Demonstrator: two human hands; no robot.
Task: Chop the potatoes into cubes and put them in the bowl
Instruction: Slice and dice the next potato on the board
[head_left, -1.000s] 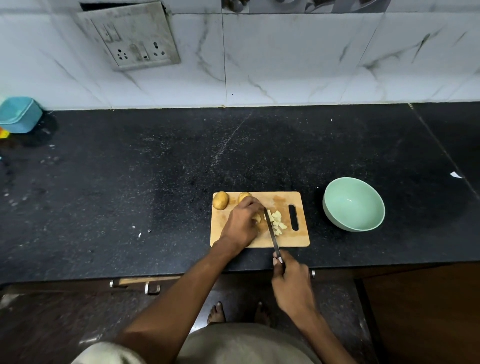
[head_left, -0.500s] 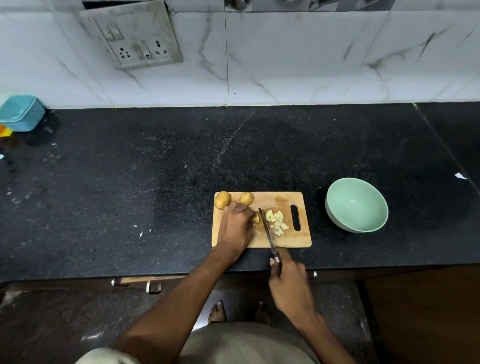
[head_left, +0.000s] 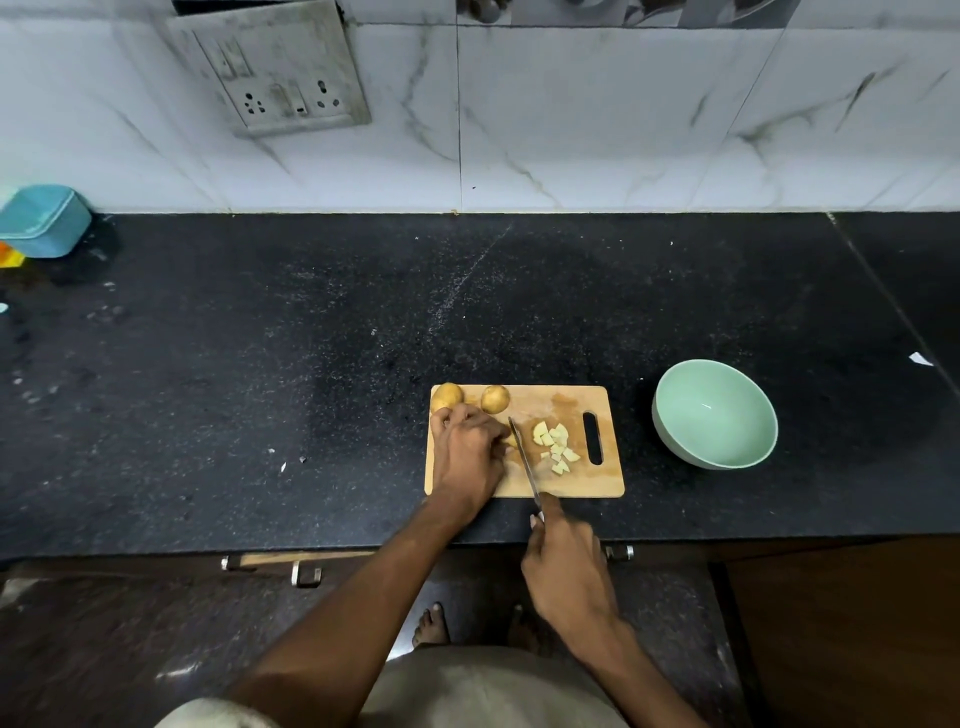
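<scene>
Left hand gripping potato piece, right clutching knife, bowl beside board

A single wide-angle view comes from the person's head, looking forward and steeply down. The black counter runs across the middle of the frame, bowed at the edges by the lens. The tiled wall fills the upper band, the floor and the person's own body the lower band. The cutting board sits just below centre, fairly near, with both forearms reaching up to it from the lower edge.
</scene>
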